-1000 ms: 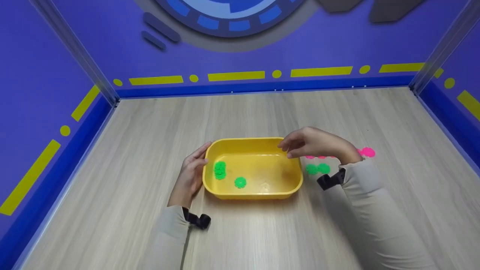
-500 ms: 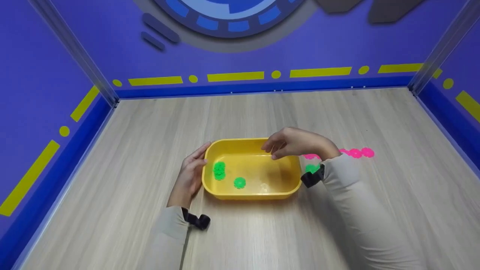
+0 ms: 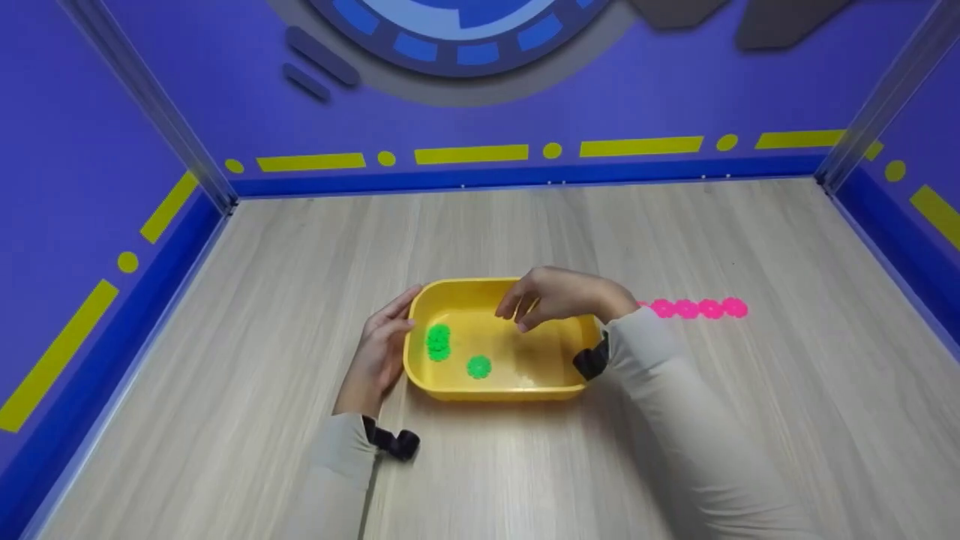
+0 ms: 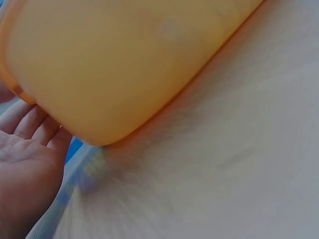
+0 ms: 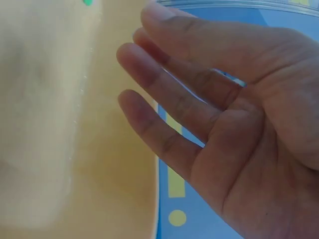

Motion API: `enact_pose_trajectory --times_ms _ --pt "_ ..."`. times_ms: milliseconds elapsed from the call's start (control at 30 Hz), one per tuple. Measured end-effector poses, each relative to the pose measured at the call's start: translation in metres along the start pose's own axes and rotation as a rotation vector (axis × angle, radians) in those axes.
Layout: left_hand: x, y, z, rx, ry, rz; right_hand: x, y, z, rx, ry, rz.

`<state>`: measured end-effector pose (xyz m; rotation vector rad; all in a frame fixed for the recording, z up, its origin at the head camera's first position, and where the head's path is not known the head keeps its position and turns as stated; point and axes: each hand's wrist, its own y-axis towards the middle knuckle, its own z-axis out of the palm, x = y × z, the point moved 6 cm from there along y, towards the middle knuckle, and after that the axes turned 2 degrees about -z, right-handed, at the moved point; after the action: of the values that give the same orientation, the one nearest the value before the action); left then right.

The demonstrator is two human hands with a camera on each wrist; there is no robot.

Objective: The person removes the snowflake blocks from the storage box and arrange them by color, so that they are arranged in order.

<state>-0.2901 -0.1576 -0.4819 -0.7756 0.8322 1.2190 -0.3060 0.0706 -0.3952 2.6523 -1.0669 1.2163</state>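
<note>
A yellow plastic tub (image 3: pixel 495 392) stands on the table. My left hand (image 3: pixel 382 351) holds its left end, thumb at the rim and fingers against the outer wall, as the left wrist view also shows. Inside lie a small clump of green toothed discs (image 3: pixel 439 343) at the left and a single green disc (image 3: pixel 479 367) nearer the front. Over the tub's right half hovers my right hand (image 3: pixel 562 295). In the right wrist view its fingers (image 5: pixel 142 64) are loosely bent and apart, with nothing seen between them.
To the right of the tub, a row of pink discs (image 3: pixel 699 308) lies on the wooden table (image 3: pixel 480 232), its left end hidden by the right wrist. Blue-purple walls (image 3: pixel 480 120) with yellow marks enclose the back and sides.
My right hand has moved left and slightly toward the front, from the tub's right rim to over its inside. Its forearm now hides the green discs on the table. The left hand stays put.
</note>
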Motion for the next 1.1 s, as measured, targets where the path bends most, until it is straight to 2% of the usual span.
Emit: enact_pose_trajectory --times_ms 333,700,933,1100 --pt "0.000 0.001 0.000 0.003 -0.002 0.000 -0.003 0.021 0.018 0.079 0.006 -0.026" --pt "0.000 0.000 -0.001 0.002 0.003 0.002 -0.006 0.033 0.028 0.112 -0.018 -0.007" --pt "0.000 0.000 -0.001 0.005 0.005 -0.001 -0.010 0.038 0.036 0.126 -0.006 0.054" --pt "0.000 0.000 -0.001 0.004 -0.004 -0.005 -0.011 0.042 0.042 0.148 -0.006 0.057"
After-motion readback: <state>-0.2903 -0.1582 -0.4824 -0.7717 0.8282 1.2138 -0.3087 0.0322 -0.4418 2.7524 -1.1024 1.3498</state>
